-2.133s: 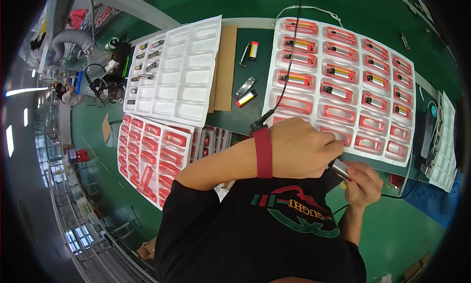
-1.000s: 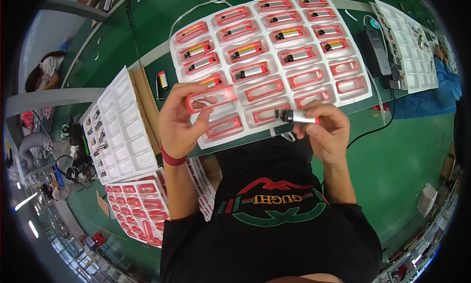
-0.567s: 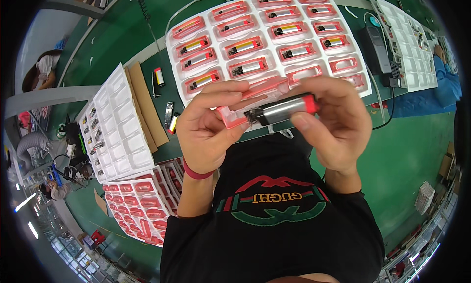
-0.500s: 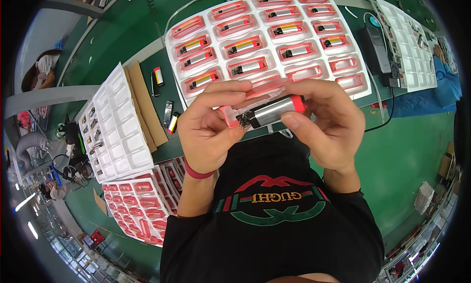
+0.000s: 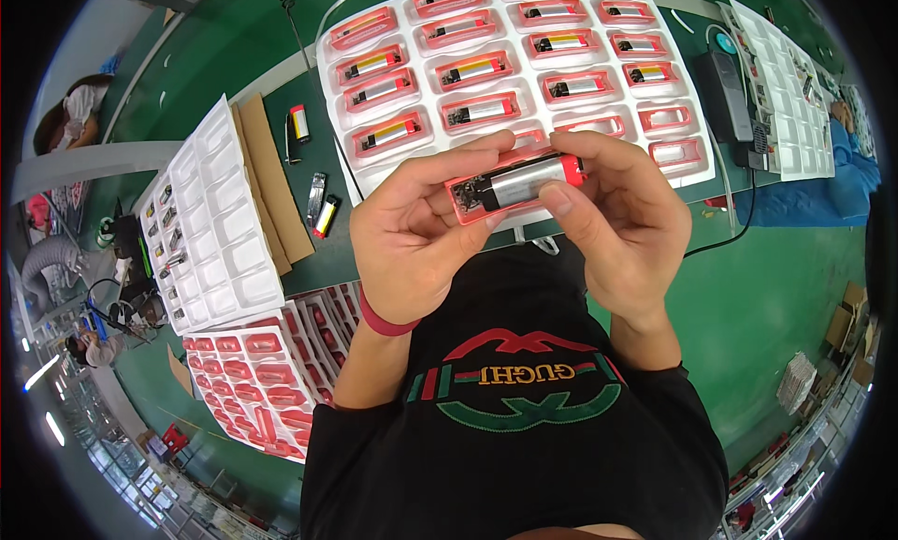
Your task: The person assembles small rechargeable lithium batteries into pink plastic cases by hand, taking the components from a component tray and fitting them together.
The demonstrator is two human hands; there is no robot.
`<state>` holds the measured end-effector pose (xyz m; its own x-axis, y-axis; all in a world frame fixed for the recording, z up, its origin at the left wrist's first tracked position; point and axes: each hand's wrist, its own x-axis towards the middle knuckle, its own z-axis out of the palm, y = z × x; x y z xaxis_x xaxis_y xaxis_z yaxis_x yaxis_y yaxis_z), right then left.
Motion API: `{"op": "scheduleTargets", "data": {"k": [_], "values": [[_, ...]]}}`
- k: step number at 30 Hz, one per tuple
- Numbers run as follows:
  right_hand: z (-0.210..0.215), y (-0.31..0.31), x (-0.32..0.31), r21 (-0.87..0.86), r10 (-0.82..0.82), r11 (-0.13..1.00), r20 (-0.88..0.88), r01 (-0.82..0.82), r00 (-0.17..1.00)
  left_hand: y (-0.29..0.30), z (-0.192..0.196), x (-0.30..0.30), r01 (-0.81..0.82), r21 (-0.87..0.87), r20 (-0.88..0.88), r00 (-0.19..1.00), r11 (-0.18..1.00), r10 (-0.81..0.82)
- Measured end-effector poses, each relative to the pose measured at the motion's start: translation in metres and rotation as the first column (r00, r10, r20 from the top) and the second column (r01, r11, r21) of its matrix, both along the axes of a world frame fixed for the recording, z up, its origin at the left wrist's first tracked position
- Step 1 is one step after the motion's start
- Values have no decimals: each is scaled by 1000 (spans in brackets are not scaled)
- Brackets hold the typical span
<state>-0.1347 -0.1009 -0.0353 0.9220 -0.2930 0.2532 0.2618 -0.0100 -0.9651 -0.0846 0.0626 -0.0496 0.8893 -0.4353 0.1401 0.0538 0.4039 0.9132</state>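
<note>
In front of my chest, my left hand [image 5: 421,226] grips one end of a translucent red plastic shell [image 5: 461,206], thumb below and fingers along the far side. A silver cylindrical battery [image 5: 529,182] with dark wiring at its left end and a red right end lies in the shell. My right hand [image 5: 627,224] closes on the right end, its thumb pressing the battery's side. Just beyond my hands is a white moulded tray [image 5: 524,67] of red shells, most holding batteries; a few nearest shells [image 5: 675,153] have none.
At left stand a tilted white tray [image 5: 229,287] with small parts and a stack of trays with red shells [image 5: 248,372]. Loose batteries [image 5: 299,124] lie on the green table [image 5: 327,259] beside cardboard [image 5: 271,184]. A black device [image 5: 720,95] with cables and another white tray [image 5: 786,119] are at right.
The battery has gone from sitting tilted above the shell to lying down inside it. Both hands have drawn closer together around the shell.
</note>
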Motion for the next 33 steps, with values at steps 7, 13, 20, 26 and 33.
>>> {"op": "scheduleTargets", "data": {"k": [7, 13, 20, 26, 33], "values": [[-3, 3, -1, 3, 18, 1000, -12, -18, 1000, 3, -1, 0, 28, -8, 53, 998, 1000, -28], [-5, 6, 3, -379, -185, 896, 156, 232, 970, -1, -6, -1, 6, -11, 31, 1000, 1000, -5], [-13, 9, 3, -218, -195, 956, 16, 194, 981, -7, -9, -3, -4, -10, 59, 998, 1000, 5], [-6, 9, 5, -115, -252, 964, -128, 238, 959, -11, -4, -1, -15, -38, 14, 1000, 999, 15], [-11, -12, -5, -64, 49, 996, -261, -68, 964, -5, 13, -2, 55, 334, -136, 991, 941, -10]]}}
